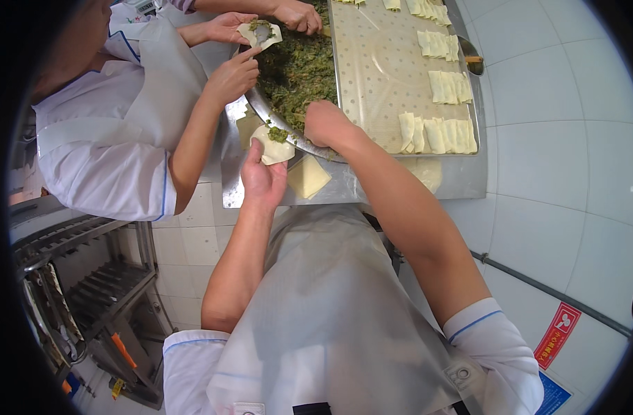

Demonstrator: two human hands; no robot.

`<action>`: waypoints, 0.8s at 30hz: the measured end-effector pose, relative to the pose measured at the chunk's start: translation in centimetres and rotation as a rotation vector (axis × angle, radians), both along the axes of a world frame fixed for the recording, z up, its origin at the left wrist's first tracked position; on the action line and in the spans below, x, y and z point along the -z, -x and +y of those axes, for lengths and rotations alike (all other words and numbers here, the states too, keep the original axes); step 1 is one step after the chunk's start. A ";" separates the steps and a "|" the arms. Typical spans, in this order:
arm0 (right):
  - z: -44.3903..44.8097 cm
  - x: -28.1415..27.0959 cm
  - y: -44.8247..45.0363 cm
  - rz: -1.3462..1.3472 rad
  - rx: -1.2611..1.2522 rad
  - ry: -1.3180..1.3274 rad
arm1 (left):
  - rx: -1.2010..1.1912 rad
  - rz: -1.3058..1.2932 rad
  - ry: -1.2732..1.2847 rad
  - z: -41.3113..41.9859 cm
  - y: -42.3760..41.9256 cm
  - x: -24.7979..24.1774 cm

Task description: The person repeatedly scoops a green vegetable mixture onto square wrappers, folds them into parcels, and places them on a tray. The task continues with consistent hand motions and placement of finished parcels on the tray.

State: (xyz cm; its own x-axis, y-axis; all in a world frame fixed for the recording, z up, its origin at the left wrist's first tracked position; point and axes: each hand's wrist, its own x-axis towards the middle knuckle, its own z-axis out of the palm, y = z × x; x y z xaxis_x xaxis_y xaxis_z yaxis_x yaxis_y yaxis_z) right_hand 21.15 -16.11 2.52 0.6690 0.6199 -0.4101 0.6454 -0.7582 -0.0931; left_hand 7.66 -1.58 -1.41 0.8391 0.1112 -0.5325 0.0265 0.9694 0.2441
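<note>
My left hand [264, 176] holds a dough wrapper [281, 152] open on its palm, with a clump of green filling [278, 134] near the wrapper's upper edge. Curled over the near rim of a large metal bowl, my right hand [328, 124] is at the chopped green filling [311, 72]; a bit of a flat yellowish tool shows beside its fingers, the rest is hidden. A stack of square wrappers [309, 177] lies on the steel table just right of my left hand. Folded dough pieces [450, 136] stand in rows along the right side of a perforated tray [394, 78].
At the left, a co-worker's hands [232, 78] hold another filled wrapper [261, 35] over the bowl's rim. A further person's hand [298, 16] reaches into the bowl from the top. A metal rack [108, 280] stands lower left; a tiled wall [539, 155] is at right.
</note>
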 end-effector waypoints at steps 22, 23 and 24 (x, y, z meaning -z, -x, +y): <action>-2.0 0.8 15.8 -0.072 0.294 -0.655 | 0.054 -0.018 -0.062 -0.8 0.2 -0.7; -2.1 0.9 15.9 -0.092 0.272 -0.668 | 0.054 -0.029 -0.072 -0.7 0.4 -0.8; -2.2 1.0 15.9 -0.091 0.262 -0.659 | 0.053 -0.009 -0.084 -0.5 0.6 -0.9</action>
State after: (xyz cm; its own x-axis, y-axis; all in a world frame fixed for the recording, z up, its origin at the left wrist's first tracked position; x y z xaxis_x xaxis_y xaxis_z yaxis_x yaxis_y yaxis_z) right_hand 5.27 -18.27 1.51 0.8435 0.5339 0.0591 0.4769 -0.6936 -0.5399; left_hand 7.07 -2.08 -0.54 0.8497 0.1106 -0.5156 0.0744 0.9428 0.3248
